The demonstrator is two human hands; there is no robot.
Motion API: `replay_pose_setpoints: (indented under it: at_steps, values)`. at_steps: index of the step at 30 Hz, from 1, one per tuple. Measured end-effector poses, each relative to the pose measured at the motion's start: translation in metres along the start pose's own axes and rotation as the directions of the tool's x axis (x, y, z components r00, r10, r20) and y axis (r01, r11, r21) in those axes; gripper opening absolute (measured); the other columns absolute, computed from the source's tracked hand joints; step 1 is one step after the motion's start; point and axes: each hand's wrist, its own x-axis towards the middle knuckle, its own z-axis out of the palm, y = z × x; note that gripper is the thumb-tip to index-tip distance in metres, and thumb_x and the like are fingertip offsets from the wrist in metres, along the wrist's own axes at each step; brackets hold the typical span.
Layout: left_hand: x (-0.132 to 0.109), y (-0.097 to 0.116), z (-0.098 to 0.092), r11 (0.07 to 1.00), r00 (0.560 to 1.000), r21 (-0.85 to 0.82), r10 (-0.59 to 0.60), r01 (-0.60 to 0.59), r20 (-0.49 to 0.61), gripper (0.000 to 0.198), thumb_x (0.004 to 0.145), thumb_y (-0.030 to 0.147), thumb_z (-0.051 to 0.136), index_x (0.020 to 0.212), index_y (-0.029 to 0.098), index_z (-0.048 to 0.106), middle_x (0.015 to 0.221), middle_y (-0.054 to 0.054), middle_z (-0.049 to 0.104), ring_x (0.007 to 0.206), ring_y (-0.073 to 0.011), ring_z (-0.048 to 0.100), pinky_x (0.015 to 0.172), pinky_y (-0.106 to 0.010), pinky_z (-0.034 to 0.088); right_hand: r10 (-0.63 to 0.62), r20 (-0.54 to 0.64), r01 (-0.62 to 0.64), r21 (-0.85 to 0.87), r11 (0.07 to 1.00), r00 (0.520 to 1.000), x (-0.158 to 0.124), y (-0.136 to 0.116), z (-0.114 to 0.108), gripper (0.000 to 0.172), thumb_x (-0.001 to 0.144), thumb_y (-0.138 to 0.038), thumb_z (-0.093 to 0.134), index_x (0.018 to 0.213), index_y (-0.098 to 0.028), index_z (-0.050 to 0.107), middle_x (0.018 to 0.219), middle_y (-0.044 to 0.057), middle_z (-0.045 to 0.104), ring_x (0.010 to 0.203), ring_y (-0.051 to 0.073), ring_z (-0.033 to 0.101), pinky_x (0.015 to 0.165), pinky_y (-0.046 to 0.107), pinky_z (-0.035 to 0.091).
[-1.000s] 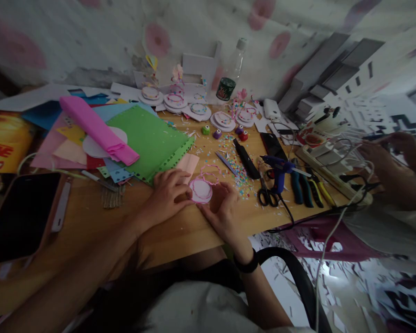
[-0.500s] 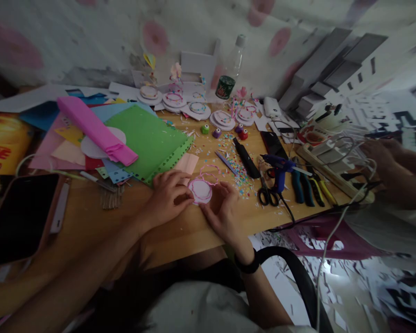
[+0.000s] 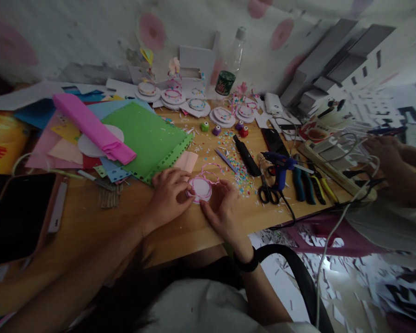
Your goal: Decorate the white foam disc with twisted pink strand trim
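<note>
A small white paper disc [image 3: 201, 189] lies on the wooden table in front of me, with pink trim around its edge. A loose pink twisted cord [image 3: 211, 167] loops above the disc toward my right fingers. My left hand [image 3: 171, 192] grips the left edge of the disc and its trim between thumb and fingers. On the other side, my right hand [image 3: 225, 206] has its thumb by the disc's lower right rim and its curled fingers at the cord's end. A pale pink paper piece [image 3: 186, 162] lies just behind my left hand.
A blue glue gun [image 3: 280, 169], black scissors [image 3: 267, 193] and pliers [image 3: 308, 187] lie to the right. Green sheets [image 3: 149, 138] and a pink roll [image 3: 93, 129] are at left, near a phone [image 3: 19, 217]. Decorated discs [image 3: 197, 106] line the back. Another person's hand [image 3: 384, 150] shows at far right.
The loose pink cord has shifted slightly around the disc, and my fingers have moved only a little. At far right, the other person's hand has risen and now shows near a dark object.
</note>
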Motion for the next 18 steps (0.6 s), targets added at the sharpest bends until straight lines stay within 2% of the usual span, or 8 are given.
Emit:
replay_pose_setpoints:
  at_steps: [9,13,18]
  values:
    - [-0.0012,0.0048,0.0016,0.997,0.997,-0.059,-0.050,0.046,-0.064,0.004,0.083,0.024,0.072,0.083,0.025,0.068,0.116,-0.003,0.071,0.120,-0.0299,0.053,0.103,-0.054,0.040,0.004,-0.006,-0.004,0.014,1.000,1.000,0.0000,0.0002,0.0002,0.063,0.091,-0.033,0.066,0.140,-0.025,0.028,0.130,0.017,0.054,0.122,0.034,0.056,0.102,0.060,0.044]
    - [0.0004,0.0069,0.0029,0.997,0.996,-0.006,-0.077,0.077,-0.043,0.011,0.079,0.027,0.078,0.082,0.024,0.067,0.116,-0.004,0.071,0.120,-0.0336,0.052,0.100,-0.058,0.039,0.008,-0.009,-0.007,0.029,1.000,1.000,0.0004,0.0000,-0.0001,0.065,0.090,-0.032,0.067,0.140,-0.025,0.027,0.130,0.017,0.054,0.122,0.034,0.056,0.103,0.061,0.045]
    - [0.0012,0.0065,0.0037,0.995,0.995,-0.003,-0.098,0.098,-0.025,0.017,0.075,0.026,0.082,0.083,0.026,0.067,0.118,-0.002,0.071,0.123,-0.0342,0.050,0.101,-0.058,0.037,-0.005,-0.014,0.005,-0.001,1.000,1.000,0.0012,-0.0017,-0.0009,0.063,0.091,-0.033,0.066,0.141,-0.025,0.027,0.129,0.017,0.055,0.122,0.035,0.056,0.103,0.061,0.044]
